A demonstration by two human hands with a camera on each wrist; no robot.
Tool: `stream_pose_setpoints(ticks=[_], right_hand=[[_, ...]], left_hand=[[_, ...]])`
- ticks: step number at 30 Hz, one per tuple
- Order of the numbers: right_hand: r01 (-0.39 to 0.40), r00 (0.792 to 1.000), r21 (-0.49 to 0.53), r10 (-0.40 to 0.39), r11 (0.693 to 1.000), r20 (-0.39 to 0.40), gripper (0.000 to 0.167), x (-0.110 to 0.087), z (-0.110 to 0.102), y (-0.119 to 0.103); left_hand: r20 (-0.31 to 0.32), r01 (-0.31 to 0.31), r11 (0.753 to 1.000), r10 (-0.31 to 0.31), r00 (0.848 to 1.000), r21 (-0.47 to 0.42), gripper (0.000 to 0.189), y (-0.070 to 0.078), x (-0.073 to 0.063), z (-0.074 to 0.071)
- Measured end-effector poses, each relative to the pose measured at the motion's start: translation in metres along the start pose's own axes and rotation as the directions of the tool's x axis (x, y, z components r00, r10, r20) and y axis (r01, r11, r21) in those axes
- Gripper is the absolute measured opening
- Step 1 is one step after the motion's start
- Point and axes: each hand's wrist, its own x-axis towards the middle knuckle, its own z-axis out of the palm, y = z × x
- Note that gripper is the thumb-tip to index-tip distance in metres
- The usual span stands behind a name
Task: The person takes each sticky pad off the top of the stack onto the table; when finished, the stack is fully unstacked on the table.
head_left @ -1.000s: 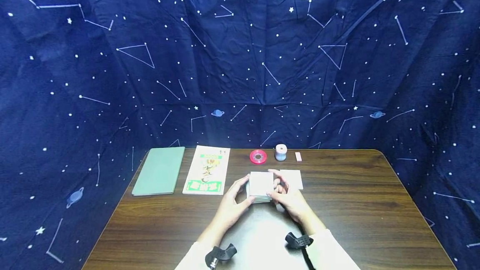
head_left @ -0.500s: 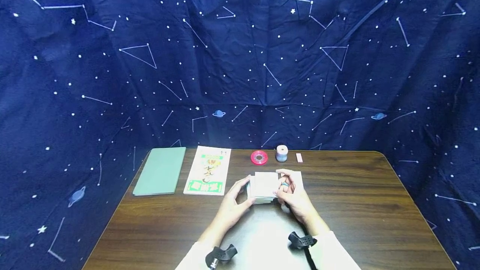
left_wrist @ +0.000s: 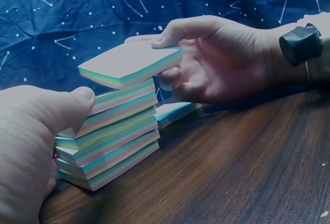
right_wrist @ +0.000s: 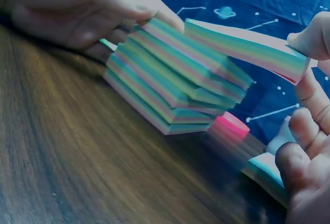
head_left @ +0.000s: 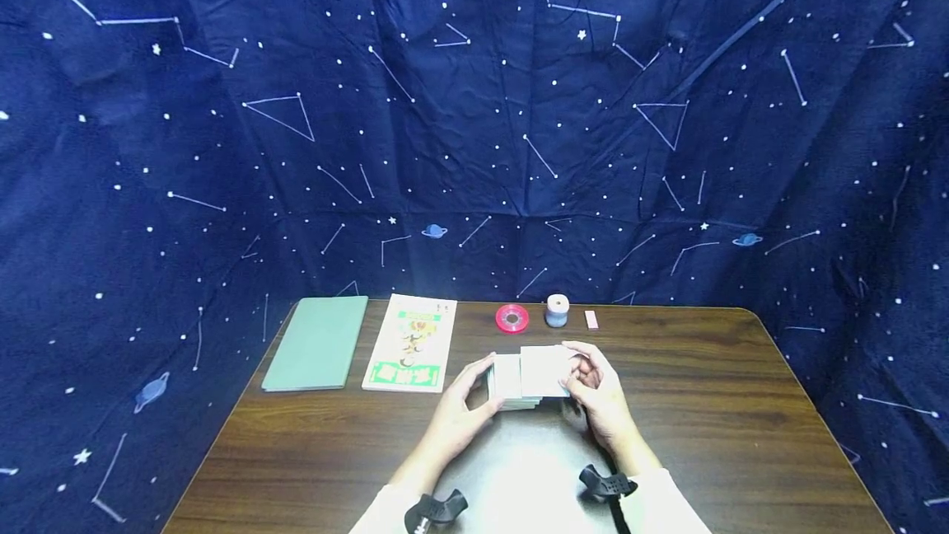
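Several square sticky note pads with striped, multicoloured edges form a stack [left_wrist: 111, 144] on the wooden table. My left hand [head_left: 454, 420] grips the stack's left side, thumb near its top. Between the thumb and fingers of my right hand [head_left: 610, 406] is another sticky note pad [left_wrist: 129, 63], pinched by its right end. It sits just over the stack and juts out to the right, tilted in the right wrist view. A separate sticky note pad [right_wrist: 265, 171] lies on the table below my right hand; in the head view it is hidden.
Behind the hands stand a red ring-shaped tape roll [head_left: 511, 318], a white-and-blue spool [head_left: 557, 311] and a small pink-and-white eraser-like block [head_left: 591, 320]. To the left lie a printed booklet [head_left: 411, 344] and a green notebook [head_left: 317, 344]. A dark starry cloth [head_left: 474, 122] hangs behind the table.
My right hand has drawn the top sticky note pad rightward off the stack, baring the stack's left part. My left hand keeps its grip in place. The head view has shifted slightly.
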Motion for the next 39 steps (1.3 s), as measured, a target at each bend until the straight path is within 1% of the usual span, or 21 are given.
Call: stream_pose_setpoints(ticks=[5,8,10,13,15,18,21,24,28,31,33,35,37,39], right_hand=[[0.050,0.997,0.090,-0.044,0.995,-0.067,0.059,-0.004,-0.011,-0.007],[0.081,0.991,0.106,-0.069,0.991,-0.114,0.057,-0.007,-0.023,-0.014],[0.097,0.984,0.093,-0.081,0.991,-0.157,0.055,-0.010,-0.033,-0.019],[0.127,0.970,0.058,-0.112,0.990,-0.216,0.055,-0.015,-0.051,-0.025],[0.140,0.956,0.019,-0.130,0.990,-0.263,0.054,-0.016,-0.062,-0.029],[0.136,0.937,-0.051,-0.145,0.989,-0.318,0.052,-0.016,-0.076,-0.033],[0.113,0.918,-0.103,-0.144,0.988,-0.369,0.050,-0.014,-0.086,-0.036],[0.086,0.899,-0.132,-0.134,0.988,-0.416,0.048,-0.014,-0.092,-0.036],[0.055,0.886,-0.152,-0.119,0.987,-0.447,0.046,-0.015,-0.101,-0.038],[0.001,0.878,-0.171,-0.083,0.985,-0.471,0.045,-0.015,-0.109,-0.038],[-0.057,0.865,-0.189,-0.046,0.980,-0.500,0.044,-0.014,-0.114,-0.038],[-0.107,0.854,-0.222,-0.024,0.969,-0.520,0.044,-0.013,-0.119,-0.036],[-0.152,0.854,-0.289,-0.021,0.945,-0.520,0.045,-0.012,-0.122,-0.033],[-0.190,0.862,-0.389,-0.036,0.901,-0.506,0.044,-0.011,-0.124,-0.031]], left_hand=[[0.012,0.003,1.000,-0.003,1.000,0.001,0.073,-0.001,0.000,-0.001],[0.014,0.016,1.000,-0.016,1.000,-0.003,0.073,-0.001,0.000,-0.001],[0.017,0.028,1.000,-0.028,0.999,-0.001,0.073,-0.001,-0.001,-0.001],[0.014,0.017,1.000,-0.017,1.000,-0.003,0.072,-0.002,-0.001,-0.001],[0.010,0.011,1.000,-0.011,1.000,-0.002,0.072,-0.002,-0.001,0.000],[0.002,0.011,1.000,-0.011,1.000,-0.004,0.072,-0.002,0.000,-0.001],[0.004,0.021,1.000,-0.021,1.000,-0.004,0.072,-0.001,0.001,-0.001],[0.009,0.025,1.000,-0.024,1.000,-0.004,0.072,-0.001,0.000,-0.001],[0.010,0.032,1.000,-0.032,0.999,-0.001,0.071,-0.001,-0.001,-0.003],[0.007,0.023,1.000,-0.023,1.000,0.003,0.071,0.000,-0.001,-0.004],[0.001,0.007,1.000,-0.007,1.000,0.009,0.070,-0.001,0.001,-0.003],[0.004,0.006,1.000,-0.006,1.000,0.012,0.070,-0.001,0.001,-0.002],[0.005,0.008,1.000,-0.008,1.000,0.016,0.070,-0.002,0.002,-0.001],[0.005,0.021,1.000,-0.021,1.000,0.016,0.069,-0.002,0.001,0.000]])
